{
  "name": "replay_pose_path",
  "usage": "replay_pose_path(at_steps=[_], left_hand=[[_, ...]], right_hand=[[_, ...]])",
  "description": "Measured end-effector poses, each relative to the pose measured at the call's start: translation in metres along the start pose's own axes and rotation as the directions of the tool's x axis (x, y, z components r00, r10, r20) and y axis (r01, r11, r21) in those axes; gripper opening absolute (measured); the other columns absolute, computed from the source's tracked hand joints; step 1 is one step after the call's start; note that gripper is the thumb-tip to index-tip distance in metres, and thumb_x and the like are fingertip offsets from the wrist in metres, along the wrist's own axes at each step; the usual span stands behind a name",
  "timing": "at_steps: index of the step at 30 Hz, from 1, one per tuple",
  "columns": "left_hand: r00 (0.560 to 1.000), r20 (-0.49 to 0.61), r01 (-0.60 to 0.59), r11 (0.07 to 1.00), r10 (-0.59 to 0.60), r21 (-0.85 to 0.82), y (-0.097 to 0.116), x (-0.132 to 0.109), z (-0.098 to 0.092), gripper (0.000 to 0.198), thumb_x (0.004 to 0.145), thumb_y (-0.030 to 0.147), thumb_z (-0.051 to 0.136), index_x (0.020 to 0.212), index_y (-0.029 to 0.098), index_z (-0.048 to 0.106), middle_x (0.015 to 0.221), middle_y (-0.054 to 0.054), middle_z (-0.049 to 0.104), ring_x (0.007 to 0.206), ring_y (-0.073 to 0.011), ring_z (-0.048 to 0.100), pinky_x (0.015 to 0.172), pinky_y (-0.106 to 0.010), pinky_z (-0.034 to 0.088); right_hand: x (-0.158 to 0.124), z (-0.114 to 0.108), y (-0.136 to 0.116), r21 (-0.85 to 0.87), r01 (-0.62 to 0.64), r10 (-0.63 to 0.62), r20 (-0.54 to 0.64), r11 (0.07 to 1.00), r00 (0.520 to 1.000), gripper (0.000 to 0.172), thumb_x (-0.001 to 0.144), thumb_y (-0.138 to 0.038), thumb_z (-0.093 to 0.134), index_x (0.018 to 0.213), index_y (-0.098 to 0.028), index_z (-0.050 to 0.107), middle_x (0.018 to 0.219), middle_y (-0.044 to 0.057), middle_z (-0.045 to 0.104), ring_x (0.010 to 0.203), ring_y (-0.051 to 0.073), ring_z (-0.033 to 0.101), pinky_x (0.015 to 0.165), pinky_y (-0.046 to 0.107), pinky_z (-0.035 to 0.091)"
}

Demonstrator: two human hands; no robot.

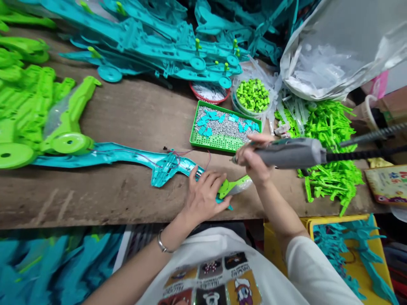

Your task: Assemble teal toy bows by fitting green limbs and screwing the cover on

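A long teal plastic piece [127, 153] lies on the table with thin red wires along it. My left hand [205, 195] rests on its right end, fingers bent over it, beside a small green part with a clear section [233, 186]. My right hand [256, 160] is wrapped round a grey electric screwdriver [289, 153], held above the table with its tip pointing left. Just behind the tip sits a green tray [216, 143] of small screws and teal pieces.
Teal parts [143, 42] are heaped at the back, green parts [34, 97] at the left. A tub of green caps [253, 96], a red basket [211, 101] and green pieces [330, 144] stand right of centre. A yellow crate [349, 254] is below.
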State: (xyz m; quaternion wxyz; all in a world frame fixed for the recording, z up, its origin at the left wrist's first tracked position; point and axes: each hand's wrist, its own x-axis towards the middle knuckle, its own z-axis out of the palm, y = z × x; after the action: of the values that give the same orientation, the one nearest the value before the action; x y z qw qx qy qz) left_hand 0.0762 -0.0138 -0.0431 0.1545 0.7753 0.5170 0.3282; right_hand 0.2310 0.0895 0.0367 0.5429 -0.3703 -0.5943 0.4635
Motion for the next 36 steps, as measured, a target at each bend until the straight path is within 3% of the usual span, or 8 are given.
replay_pose_path(at_steps=[3, 9, 17, 29, 36], left_hand=[[1.000, 0.010, 0.014, 1.000, -0.014, 0.004, 0.001, 0.001, -0.001, 0.051, 0.085, 0.043, 0.069, 0.130, 0.020, 0.064, 0.115, -0.013, 0.074, 0.117, -0.0335, 0.064, 0.123, -0.065, 0.015], [1.000, 0.018, -0.007, 1.000, 0.007, 0.004, 0.001, 0.003, -0.005, 0.049, 0.087, 0.043, 0.069, 0.129, 0.019, 0.063, 0.114, -0.011, 0.074, 0.116, -0.0315, 0.065, 0.125, -0.064, 0.011], [1.000, 0.015, -0.002, 1.000, 0.002, -0.008, 0.002, 0.004, -0.006, 0.049, 0.085, 0.042, 0.071, 0.128, 0.020, 0.062, 0.114, -0.011, 0.075, 0.116, -0.0330, 0.066, 0.125, -0.065, 0.011], [1.000, 0.022, -0.002, 1.000, 0.002, 0.009, 0.000, 0.002, -0.003, 0.049, 0.087, 0.044, 0.069, 0.129, 0.020, 0.062, 0.115, -0.011, 0.074, 0.117, -0.0321, 0.065, 0.125, -0.065, 0.011], [1.000, 0.016, -0.013, 1.000, 0.012, 0.013, 0.000, 0.003, -0.003, 0.049, 0.087, 0.044, 0.069, 0.130, 0.022, 0.060, 0.116, -0.011, 0.074, 0.118, -0.0326, 0.065, 0.125, -0.065, 0.011]], right_hand=[[0.030, 0.005, 0.023, 0.084, 0.101, -0.087, -0.157, 0.991, 0.984, 0.028, 0.086, -0.041, 0.073, 0.106, -0.027, 0.060, 0.058, -0.008, 0.056, 0.048, 0.013, 0.053, 0.055, 0.031, 0.049], [0.045, 0.011, 0.051, 0.045, 0.016, -0.006, -0.216, 0.999, 0.976, 0.033, 0.081, -0.044, 0.075, 0.101, -0.023, 0.059, 0.056, -0.008, 0.055, 0.048, 0.012, 0.053, 0.053, 0.029, 0.048], [0.049, 0.018, 0.046, 0.028, -0.080, 0.085, -0.256, 0.996, 0.963, 0.040, 0.071, -0.052, 0.079, 0.088, -0.023, 0.057, 0.054, -0.008, 0.055, 0.046, 0.012, 0.053, 0.048, 0.028, 0.046], [0.051, 0.017, 0.046, 0.006, -0.015, 0.016, -0.204, 1.000, 0.979, 0.034, 0.076, -0.044, 0.076, 0.095, -0.021, 0.061, 0.054, -0.008, 0.056, 0.045, 0.011, 0.052, 0.051, 0.028, 0.046], [0.055, 0.018, 0.048, 0.002, 0.011, -0.011, -0.189, 1.000, 0.982, 0.032, 0.076, -0.046, 0.077, 0.089, -0.021, 0.061, 0.055, -0.006, 0.057, 0.047, 0.012, 0.053, 0.050, 0.029, 0.046]])
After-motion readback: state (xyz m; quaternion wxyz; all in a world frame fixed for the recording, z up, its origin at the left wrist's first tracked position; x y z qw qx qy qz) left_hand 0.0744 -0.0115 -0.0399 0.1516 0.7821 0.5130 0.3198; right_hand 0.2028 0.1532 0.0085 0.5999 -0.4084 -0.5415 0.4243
